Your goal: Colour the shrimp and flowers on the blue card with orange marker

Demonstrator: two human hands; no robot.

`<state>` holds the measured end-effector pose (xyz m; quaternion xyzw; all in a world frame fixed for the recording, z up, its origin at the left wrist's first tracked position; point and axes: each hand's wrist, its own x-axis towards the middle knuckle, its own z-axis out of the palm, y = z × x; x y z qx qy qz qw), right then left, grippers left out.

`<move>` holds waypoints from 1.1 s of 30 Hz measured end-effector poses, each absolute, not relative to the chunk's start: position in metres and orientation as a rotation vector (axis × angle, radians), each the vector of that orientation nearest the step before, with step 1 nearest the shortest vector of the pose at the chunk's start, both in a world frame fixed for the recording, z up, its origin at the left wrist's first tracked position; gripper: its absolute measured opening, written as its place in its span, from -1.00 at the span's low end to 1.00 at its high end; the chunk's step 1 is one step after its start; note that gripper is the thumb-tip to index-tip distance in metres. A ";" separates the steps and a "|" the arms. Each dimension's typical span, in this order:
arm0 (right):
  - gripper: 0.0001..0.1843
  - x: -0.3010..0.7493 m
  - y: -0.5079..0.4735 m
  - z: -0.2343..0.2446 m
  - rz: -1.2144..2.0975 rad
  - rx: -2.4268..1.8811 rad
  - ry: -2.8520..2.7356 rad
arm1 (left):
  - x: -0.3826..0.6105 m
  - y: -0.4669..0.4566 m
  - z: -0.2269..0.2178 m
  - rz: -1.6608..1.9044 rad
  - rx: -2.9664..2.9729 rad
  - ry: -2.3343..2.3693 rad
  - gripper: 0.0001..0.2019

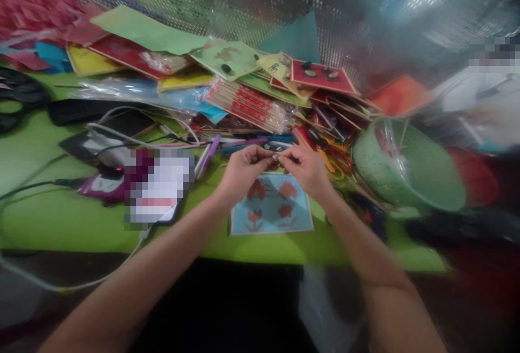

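My left hand (248, 169) and my right hand (305, 168) meet fingertip to fingertip above the far edge of a light blue card (265, 219). Both are closed in a pinch around a tiny pale piece (275, 157), too small and blurred to name. The card lies flat on the green tabletop (211, 236) and carries orange-brown flower and butterfly-like shapes with thin drawn lines. My hands hide part of its upper side. Just beyond them lie pens and orange-handled scissors (335, 161).
A green basin (410, 171) stands at right. Decorated cards (323, 76) and a plastic-wrapped bundle of sticks (247, 103) are heaped at the back. On the left are a phone (162, 185), a purple power strip (101, 186) and a white cable (99, 283) hanging over the front edge.
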<state>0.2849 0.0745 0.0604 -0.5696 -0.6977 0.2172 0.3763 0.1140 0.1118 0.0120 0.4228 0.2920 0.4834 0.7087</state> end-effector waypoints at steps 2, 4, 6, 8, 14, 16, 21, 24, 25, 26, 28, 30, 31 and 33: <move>-0.81 0.285 0.074 0.061 0.506 -1.450 -1.828 | 0.114 0.112 0.011 1.069 0.935 0.644 -0.52; -0.81 0.285 0.074 0.061 0.510 -1.444 -1.829 | 0.114 0.113 0.010 1.062 0.943 0.646 -0.52; -0.83 0.285 0.075 0.059 0.573 -1.442 -1.790 | 0.114 0.114 0.010 1.056 0.955 0.648 -0.53; -0.82 0.287 0.078 0.058 0.694 -1.437 -1.717 | 0.114 0.114 0.010 1.053 0.968 0.646 -0.55; -0.65 0.288 0.084 0.058 0.993 -1.394 -1.513 | 0.113 0.113 0.010 1.073 1.027 0.652 -0.62; -0.65 0.287 0.084 0.060 1.000 -1.394 -1.474 | 0.113 0.112 0.010 1.089 1.074 0.664 -0.67; -0.78 0.284 0.082 0.060 1.007 -1.377 -1.429 | 0.114 0.111 0.007 1.123 1.170 0.691 -0.78; -0.81 0.284 0.081 0.059 1.006 -1.383 -1.407 | 0.113 0.111 0.007 1.128 1.181 0.687 -0.79; -0.80 0.284 0.081 0.059 1.008 -1.380 -1.397 | 0.113 0.111 0.007 1.127 1.174 0.684 -0.78; -0.80 0.284 0.081 0.059 1.009 -1.375 -1.389 | 0.113 0.111 0.008 1.125 1.166 0.680 -0.77; -0.79 0.283 0.081 0.058 0.994 -1.368 -1.382 | 0.113 0.111 0.009 1.118 1.142 0.669 -0.75; -0.79 0.281 0.080 0.058 0.930 -1.370 -1.394 | 0.113 0.111 0.011 1.104 1.110 0.658 -0.71; -0.78 0.280 0.080 0.058 0.892 -1.374 -1.405 | 0.113 0.110 0.012 1.097 1.091 0.656 -0.69; -0.76 0.279 0.079 0.058 0.843 -1.381 -1.416 | 0.112 0.110 0.014 1.096 1.055 0.661 -0.66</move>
